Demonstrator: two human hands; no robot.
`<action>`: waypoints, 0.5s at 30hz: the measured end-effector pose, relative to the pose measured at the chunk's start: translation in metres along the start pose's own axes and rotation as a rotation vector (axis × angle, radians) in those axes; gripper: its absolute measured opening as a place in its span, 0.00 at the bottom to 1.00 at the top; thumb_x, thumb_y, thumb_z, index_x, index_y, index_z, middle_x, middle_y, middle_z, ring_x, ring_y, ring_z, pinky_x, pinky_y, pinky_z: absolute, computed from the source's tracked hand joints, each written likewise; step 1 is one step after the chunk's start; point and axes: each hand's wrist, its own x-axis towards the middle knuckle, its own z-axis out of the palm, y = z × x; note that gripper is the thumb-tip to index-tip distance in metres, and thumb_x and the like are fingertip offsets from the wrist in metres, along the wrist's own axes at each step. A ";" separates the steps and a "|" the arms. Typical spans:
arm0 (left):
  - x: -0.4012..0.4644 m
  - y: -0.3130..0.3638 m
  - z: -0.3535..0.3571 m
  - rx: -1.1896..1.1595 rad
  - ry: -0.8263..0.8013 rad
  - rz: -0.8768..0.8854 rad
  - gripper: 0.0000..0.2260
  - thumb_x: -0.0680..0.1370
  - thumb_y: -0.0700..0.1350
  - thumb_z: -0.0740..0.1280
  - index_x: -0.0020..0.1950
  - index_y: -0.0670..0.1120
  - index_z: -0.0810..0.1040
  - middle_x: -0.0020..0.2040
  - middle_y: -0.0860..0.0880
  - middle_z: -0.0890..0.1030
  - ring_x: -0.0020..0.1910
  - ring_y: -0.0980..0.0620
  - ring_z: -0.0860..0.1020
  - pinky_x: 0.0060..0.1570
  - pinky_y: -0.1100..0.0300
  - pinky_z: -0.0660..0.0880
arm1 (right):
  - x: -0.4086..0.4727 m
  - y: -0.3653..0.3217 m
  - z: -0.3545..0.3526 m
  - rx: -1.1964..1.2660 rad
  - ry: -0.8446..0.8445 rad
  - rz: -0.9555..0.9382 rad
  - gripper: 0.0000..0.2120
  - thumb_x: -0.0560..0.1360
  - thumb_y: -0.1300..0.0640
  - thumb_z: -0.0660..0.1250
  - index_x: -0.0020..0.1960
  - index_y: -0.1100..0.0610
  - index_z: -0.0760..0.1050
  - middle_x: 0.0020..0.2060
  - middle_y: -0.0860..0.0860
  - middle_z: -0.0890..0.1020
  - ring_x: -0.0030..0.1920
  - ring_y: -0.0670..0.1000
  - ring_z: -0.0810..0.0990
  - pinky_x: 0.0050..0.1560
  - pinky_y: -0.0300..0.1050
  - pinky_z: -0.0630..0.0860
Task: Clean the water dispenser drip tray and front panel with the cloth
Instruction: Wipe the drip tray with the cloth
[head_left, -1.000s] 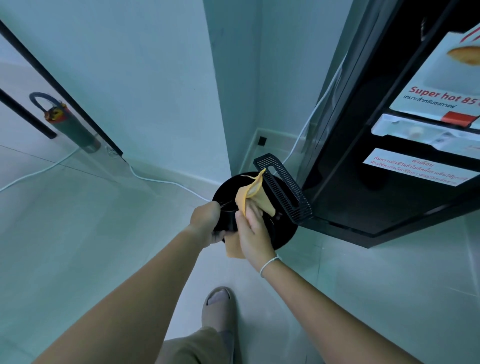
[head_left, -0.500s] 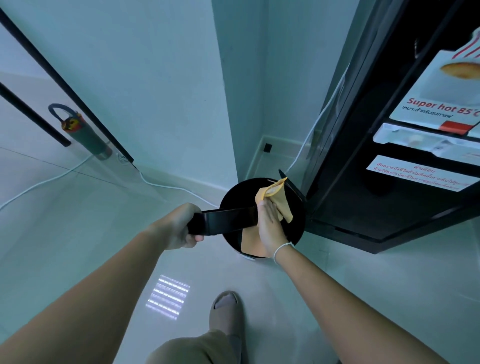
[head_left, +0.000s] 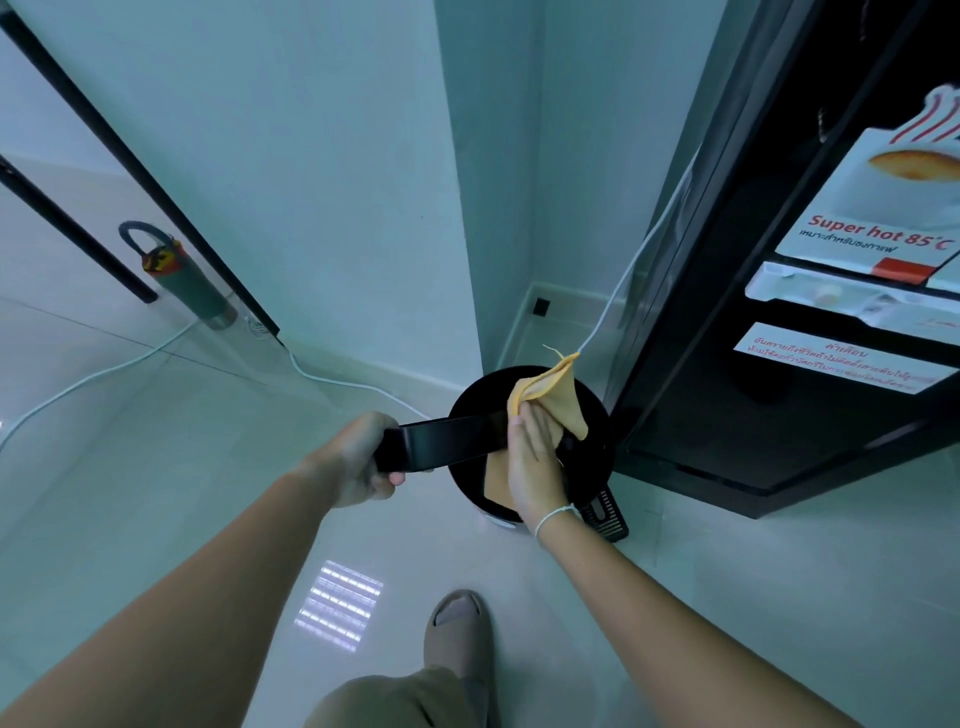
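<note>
My left hand grips the left end of the black drip tray, holding it level above a round black bin. My right hand presses a yellow-orange cloth against the tray's right part; one cloth corner sticks up and another hangs below the tray. A slotted black grille shows just under my right wrist. The black water dispenser stands at the right, with stickers on its front panel.
A white cable runs along the floor by the wall, and another climbs behind the dispenser. A green bottle-like object stands beyond a glass door at the left. My sandalled foot is on the tiled floor below the bin.
The tray has swung from a tilt toward the dispenser to level across the bin. My left hand now holds its far left end, and the grille end shows below my right wrist.
</note>
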 end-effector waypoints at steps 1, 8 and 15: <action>0.002 -0.001 0.005 -0.015 0.003 0.009 0.10 0.75 0.39 0.50 0.47 0.40 0.70 0.44 0.36 0.77 0.15 0.51 0.65 0.19 0.73 0.57 | -0.006 -0.004 0.004 -0.001 -0.020 -0.010 0.19 0.82 0.61 0.48 0.70 0.64 0.61 0.72 0.58 0.62 0.73 0.55 0.57 0.67 0.35 0.51; 0.009 -0.004 0.033 -0.100 0.109 0.047 0.09 0.75 0.38 0.51 0.36 0.42 0.66 0.18 0.47 0.69 0.13 0.52 0.66 0.20 0.74 0.58 | -0.041 -0.022 0.024 0.004 -0.126 -0.215 0.17 0.81 0.59 0.50 0.65 0.62 0.67 0.67 0.54 0.67 0.66 0.44 0.60 0.66 0.31 0.52; 0.015 -0.007 0.033 -0.075 0.030 0.077 0.09 0.75 0.37 0.51 0.37 0.42 0.68 0.25 0.45 0.69 0.16 0.51 0.66 0.20 0.73 0.56 | -0.016 -0.011 0.010 -0.113 -0.144 -0.190 0.20 0.82 0.59 0.49 0.73 0.59 0.60 0.71 0.44 0.59 0.74 0.45 0.51 0.67 0.25 0.42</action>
